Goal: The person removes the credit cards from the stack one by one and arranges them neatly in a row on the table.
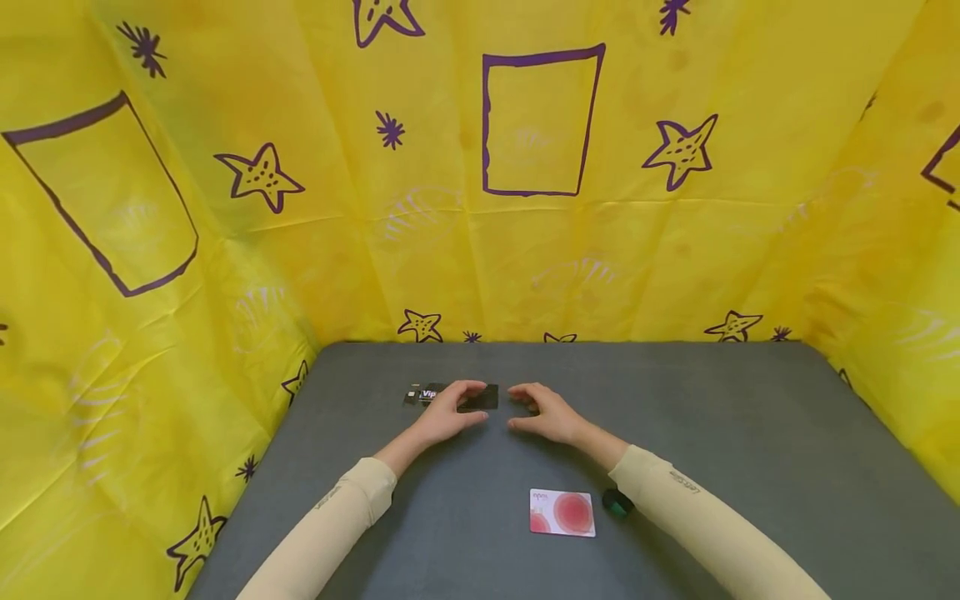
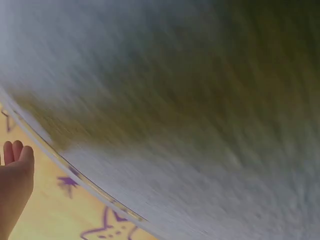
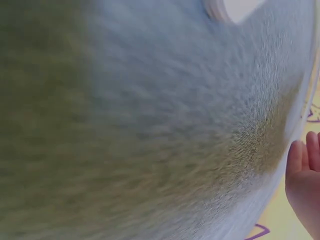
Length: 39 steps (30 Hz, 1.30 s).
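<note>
In the head view my left hand [image 1: 448,412] is over a black card [image 1: 483,398] with white "Vip" lettering at its left, and partly covers it. Its fingers and thumb curve loosely apart, with nothing seen pinched between them. Facing it, a short gap to the right, my right hand [image 1: 550,414] has the same loose curve and holds nothing. Nearer to me lies a white card [image 1: 562,512] with red circles. Beside that card, a small dark green round thing [image 1: 617,502] is partly hidden by the right sleeve. Both wrist views show only fingertips and part of each hand.
The dark grey table [image 1: 720,433] is enclosed at the back and sides by a yellow cloth [image 1: 540,242] with purple starfish drawings. A blurred pale thing [image 3: 237,9] shows at the top of the right wrist view.
</note>
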Each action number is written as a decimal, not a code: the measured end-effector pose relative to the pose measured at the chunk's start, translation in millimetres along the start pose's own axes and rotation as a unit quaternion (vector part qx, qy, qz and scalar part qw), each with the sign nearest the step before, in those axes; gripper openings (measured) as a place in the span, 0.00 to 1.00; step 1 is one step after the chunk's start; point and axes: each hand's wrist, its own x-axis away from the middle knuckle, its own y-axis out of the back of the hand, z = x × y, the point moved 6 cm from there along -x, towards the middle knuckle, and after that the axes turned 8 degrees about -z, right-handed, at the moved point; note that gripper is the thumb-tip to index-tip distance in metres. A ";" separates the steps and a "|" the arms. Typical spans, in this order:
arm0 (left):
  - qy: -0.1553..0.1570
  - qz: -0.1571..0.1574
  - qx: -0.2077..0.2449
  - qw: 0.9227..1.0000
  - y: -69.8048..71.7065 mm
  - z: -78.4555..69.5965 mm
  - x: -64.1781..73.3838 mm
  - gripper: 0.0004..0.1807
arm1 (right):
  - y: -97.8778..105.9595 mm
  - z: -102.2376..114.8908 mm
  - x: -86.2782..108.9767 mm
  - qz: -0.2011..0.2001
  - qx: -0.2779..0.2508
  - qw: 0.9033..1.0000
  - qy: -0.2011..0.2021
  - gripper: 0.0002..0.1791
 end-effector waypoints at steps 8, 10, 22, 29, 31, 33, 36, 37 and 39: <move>0.009 0.022 0.052 0.998 -20.4 -11.8 11.6 0.26 | 6.7 1.3 26.3 -0.004 -0.047 0.999 -0.026 0.29; 0.008 0.025 0.053 0.998 -23.4 -14.2 15.0 0.25 | 8.8 1.3 33.2 -0.007 -0.061 0.998 -0.026 0.28; 0.019 0.050 0.037 0.998 -38.4 -26.0 35.1 0.22 | 26.4 -6.6 67.4 -0.013 -0.081 0.995 -0.057 0.25; 0.022 0.074 0.037 0.996 -48.4 -36.5 48.9 0.22 | 35.2 -6.1 90.5 -0.009 -0.097 0.993 -0.062 0.24; 0.019 0.082 0.034 0.996 -51.2 -40.2 53.1 0.22 | 37.7 -4.6 96.6 -0.009 -0.093 0.994 -0.060 0.24; 0.010 0.089 0.029 0.996 -54.4 -44.1 56.8 0.22 | 40.1 -3.1 102.7 -0.008 -0.094 0.994 -0.060 0.24; -0.006 0.097 0.014 0.995 -58.9 -49.9 61.2 0.22 | 42.2 -2.8 111.3 -0.005 -0.092 0.994 -0.066 0.24; -0.011 0.098 0.010 0.995 -60.1 -51.7 62.5 0.22 | 42.6 -3.4 113.9 -0.005 -0.091 0.994 -0.068 0.24; -0.018 0.098 0.001 0.995 -62.3 -54.9 64.9 0.22 | 43.3 -4.3 118.6 -0.004 -0.090 0.994 -0.068 0.23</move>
